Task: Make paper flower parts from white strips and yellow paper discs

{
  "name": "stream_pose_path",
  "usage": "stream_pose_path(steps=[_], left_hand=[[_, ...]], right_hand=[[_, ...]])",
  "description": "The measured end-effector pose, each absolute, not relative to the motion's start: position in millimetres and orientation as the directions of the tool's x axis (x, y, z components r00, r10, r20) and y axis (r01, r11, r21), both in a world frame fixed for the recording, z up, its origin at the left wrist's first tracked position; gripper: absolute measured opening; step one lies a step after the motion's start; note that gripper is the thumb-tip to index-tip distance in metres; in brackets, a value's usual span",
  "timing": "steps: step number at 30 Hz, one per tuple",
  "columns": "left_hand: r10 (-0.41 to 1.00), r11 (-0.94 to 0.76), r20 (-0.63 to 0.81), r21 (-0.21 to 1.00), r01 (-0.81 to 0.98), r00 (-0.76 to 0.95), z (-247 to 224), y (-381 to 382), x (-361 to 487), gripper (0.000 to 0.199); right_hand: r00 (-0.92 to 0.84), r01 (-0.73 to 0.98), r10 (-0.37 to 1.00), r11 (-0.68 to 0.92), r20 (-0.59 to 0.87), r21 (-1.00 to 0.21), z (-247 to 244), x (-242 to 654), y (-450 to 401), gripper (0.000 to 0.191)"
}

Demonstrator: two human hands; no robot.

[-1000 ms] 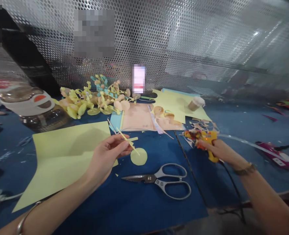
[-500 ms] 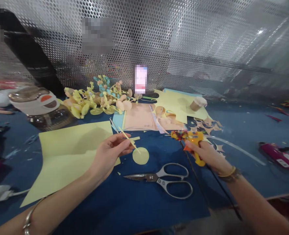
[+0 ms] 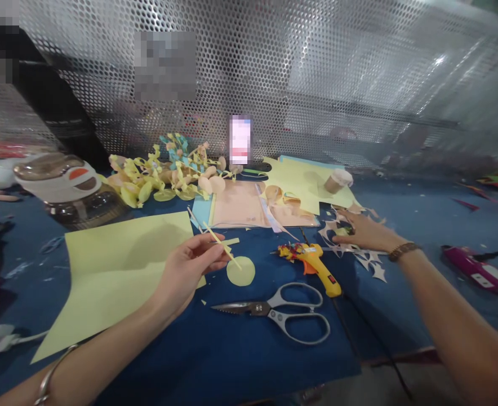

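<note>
Between the thumb and fingers of my left hand [image 3: 198, 256] is a thin pale yellow stick [image 3: 222, 245], pinched and slanting down. Its lower tip meets a round yellow paper disc [image 3: 241, 273]; whether it is stuck there I cannot tell. My right hand [image 3: 365, 230] reaches over cut paper scraps [image 3: 371, 264], fingers apart, with some scraps partly hidden under it. A yellow hot glue gun [image 3: 316, 262] lies on the table between my hands, nozzle to the left. Nearer to me are scissors [image 3: 270, 310] with grey handles, blades pointing left.
A large yellow sheet [image 3: 118, 270] lies under my left forearm. Behind are a glass jar [image 3: 84, 206], yellow paper flowers [image 3: 143, 180], pink paper [image 3: 236, 203], a phone [image 3: 240, 139] and a small cup-like roll [image 3: 337, 181]. A purple tool [image 3: 477, 268] lies at right.
My right hand has let go of the glue gun, which now rests on the table, and has moved up and right over the scraps. My left hand stays with the stick at the disc.
</note>
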State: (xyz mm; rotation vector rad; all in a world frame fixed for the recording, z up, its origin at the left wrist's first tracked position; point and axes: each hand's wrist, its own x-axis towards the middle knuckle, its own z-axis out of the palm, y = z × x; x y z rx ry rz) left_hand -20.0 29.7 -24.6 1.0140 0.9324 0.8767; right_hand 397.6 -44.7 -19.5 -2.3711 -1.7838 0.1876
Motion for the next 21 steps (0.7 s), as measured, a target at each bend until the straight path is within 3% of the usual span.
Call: stream_pose_path(steps=[2, 6, 9, 14, 18, 21], left_hand=[[0.913, 0.287, -0.221, 0.945, -0.155, 0.343, -24, 30, -21, 0.029], [0.918, 0.281, -0.221, 0.948, -0.149, 0.329, -23, 31, -22, 0.028], [0.916, 0.282, -0.223, 0.949, -0.141, 0.335, -23, 31, -21, 0.028], [0.912, 0.284, -0.219, 0.947, -0.147, 0.347, -24, 31, -20, 0.028], [0.916, 0.286, -0.226, 0.948, -0.141, 0.332, -23, 31, -22, 0.028], [0.913, 0.286, -0.228, 0.949, -0.134, 0.338, -23, 31, -22, 0.028]], right_hand=[[0.255, 0.938, 0.966, -0.257, -0.039, -0.233, -30, 401, -32, 0.080], [0.255, 0.911, 0.963, -0.269, -0.084, -0.311, -40, 403, -29, 0.043], [0.324, 0.881, 0.944, -0.324, -0.061, -0.345, -36, 415, -31, 0.034], [0.537, 0.822, 0.829, -0.474, 0.155, -0.315, -2, 448, -19, 0.044], [0.542, 0.828, 0.833, -0.507, 0.108, -0.239, 23, 455, -16, 0.050], [0.498, 0.858, 0.861, -0.471, 0.108, -0.204, 19, 435, -22, 0.045]])
